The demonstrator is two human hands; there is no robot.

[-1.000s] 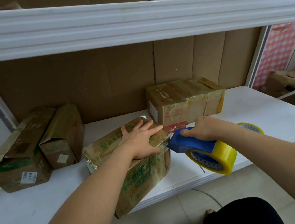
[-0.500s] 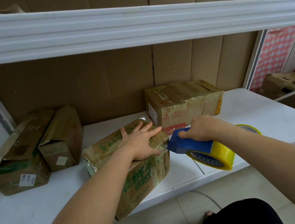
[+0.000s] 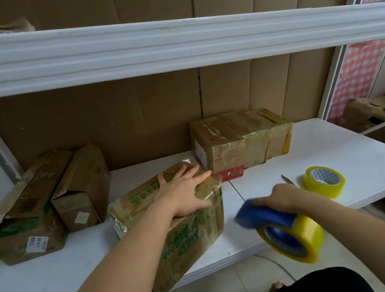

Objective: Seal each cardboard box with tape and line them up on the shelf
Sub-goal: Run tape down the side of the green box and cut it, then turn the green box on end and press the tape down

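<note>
The left hand (image 3: 186,193) presses flat on the green-printed cardboard box (image 3: 173,225) at the white shelf (image 3: 339,174) edge; the right hand (image 3: 283,198), just beside, grips the blue-handled yellow tape dispenser (image 3: 285,231). Smoothing the tape end firmly should secure the seal.

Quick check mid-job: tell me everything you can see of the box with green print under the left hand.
The green-printed box is brown cardboard wrapped in glossy clear tape. Its flaps look closed. It sits skewed on the white shelf, and its near corner overhangs the front edge. The left hand rests on its top, fingers spread flat, thumb over the near edge. The tape dispenser in the right hand is clear of it.
</note>
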